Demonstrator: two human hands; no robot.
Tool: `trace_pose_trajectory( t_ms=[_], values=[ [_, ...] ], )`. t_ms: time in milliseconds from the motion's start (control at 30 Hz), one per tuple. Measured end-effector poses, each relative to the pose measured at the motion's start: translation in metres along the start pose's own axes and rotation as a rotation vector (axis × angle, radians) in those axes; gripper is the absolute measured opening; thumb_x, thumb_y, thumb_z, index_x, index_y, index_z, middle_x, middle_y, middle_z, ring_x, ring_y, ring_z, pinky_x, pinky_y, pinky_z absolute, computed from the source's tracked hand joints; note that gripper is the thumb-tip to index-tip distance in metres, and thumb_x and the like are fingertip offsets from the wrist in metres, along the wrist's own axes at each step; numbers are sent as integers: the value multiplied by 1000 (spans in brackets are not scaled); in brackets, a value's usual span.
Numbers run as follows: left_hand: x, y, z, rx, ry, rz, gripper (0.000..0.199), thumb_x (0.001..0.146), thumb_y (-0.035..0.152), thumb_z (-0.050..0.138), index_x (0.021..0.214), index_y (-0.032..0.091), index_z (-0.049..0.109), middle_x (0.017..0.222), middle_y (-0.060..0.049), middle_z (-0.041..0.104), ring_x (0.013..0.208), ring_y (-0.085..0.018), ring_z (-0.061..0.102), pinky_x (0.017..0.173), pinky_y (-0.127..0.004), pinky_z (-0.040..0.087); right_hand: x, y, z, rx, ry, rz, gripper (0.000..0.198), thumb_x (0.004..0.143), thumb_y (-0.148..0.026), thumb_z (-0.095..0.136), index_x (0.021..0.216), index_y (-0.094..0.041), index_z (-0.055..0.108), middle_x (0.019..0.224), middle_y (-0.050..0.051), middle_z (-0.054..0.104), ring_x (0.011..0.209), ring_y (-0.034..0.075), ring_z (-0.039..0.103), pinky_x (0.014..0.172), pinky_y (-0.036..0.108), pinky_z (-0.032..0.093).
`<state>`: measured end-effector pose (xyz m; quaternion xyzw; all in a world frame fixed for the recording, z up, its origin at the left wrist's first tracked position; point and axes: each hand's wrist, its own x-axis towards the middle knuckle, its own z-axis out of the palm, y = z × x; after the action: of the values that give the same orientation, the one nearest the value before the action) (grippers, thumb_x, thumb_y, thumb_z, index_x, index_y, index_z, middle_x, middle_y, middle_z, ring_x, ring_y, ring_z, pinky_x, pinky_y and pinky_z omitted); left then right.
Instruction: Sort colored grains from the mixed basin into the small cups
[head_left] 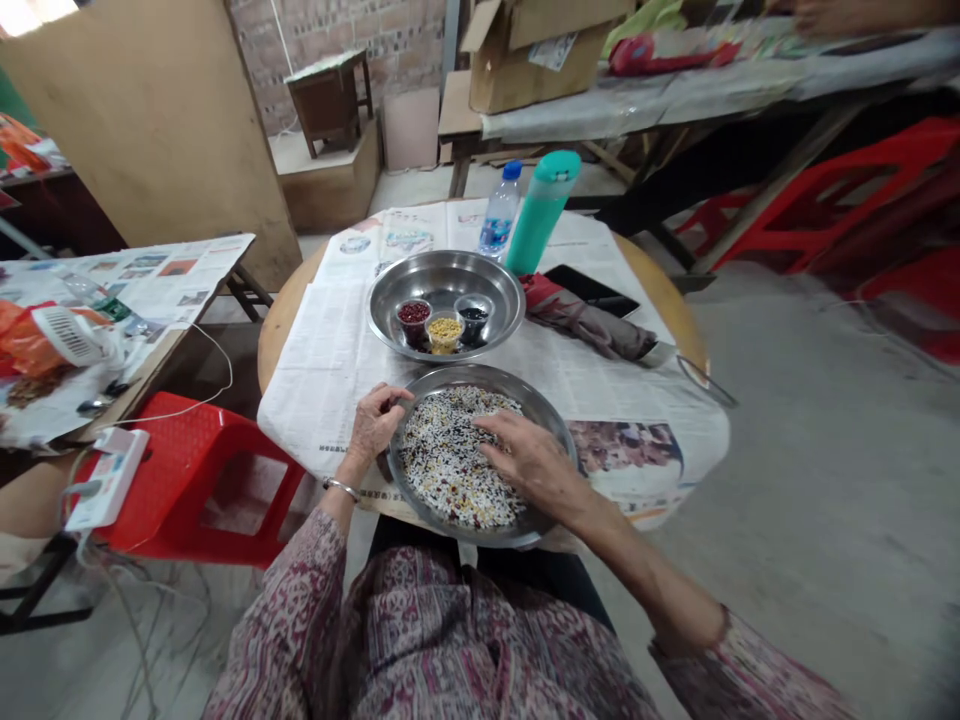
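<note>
A round metal basin sits at the near edge of the table. In it lies a spread layer of white grains mixed with black, yellow and dark red beans. My left hand is at the basin's left rim, its fingers curled over the edge. Over the grains on the right reaches my right hand, thumb and fingers apart, fingertips at the grain surface. Behind stands a second metal basin. It holds three small clear cups: red beans, yellow beans and black beans.
Newspaper covers the round table. A water bottle, a teal bottle, a folded umbrella and a dark tablet stand or lie behind. A red stool with a power strip is at left.
</note>
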<state>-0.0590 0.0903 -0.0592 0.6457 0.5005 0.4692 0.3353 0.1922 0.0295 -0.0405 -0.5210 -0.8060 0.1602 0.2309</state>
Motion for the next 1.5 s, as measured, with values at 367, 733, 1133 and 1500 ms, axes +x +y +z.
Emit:
trace_pose_trajectory(
  t_ms=[367,733,1133,1500],
  values=[
    [1,-1,-3,31,39,14,27,71,6,55,83,18,75,68,3,49,65,-12,45,64,-24,36,26,-26,16,-90,-228,-130,24,83,-1,51,87,-18,68,94,6,66,89,17,59,83,28,47],
    [0,-1,-2,15,30,24,25,72,10,55,84,19,75,68,3,48,65,-12,45,63,-24,35,40,14,-12,-188,-74,62,30,89,-6,46,104,-16,70,107,12,67,105,23,57,95,33,45],
    [-3,8,-2,59,27,-33,30,70,4,54,85,18,76,69,3,50,62,-11,45,60,-23,36,9,-14,-13,12,-270,-67,25,94,-22,53,116,-23,67,110,7,68,105,20,64,94,33,51],
    [-4,13,-2,63,18,-44,29,71,3,54,87,17,75,71,3,51,62,-10,45,60,-23,35,14,-27,17,66,-240,22,26,86,-10,51,105,-17,68,104,9,64,93,19,63,90,32,50]
  ],
)
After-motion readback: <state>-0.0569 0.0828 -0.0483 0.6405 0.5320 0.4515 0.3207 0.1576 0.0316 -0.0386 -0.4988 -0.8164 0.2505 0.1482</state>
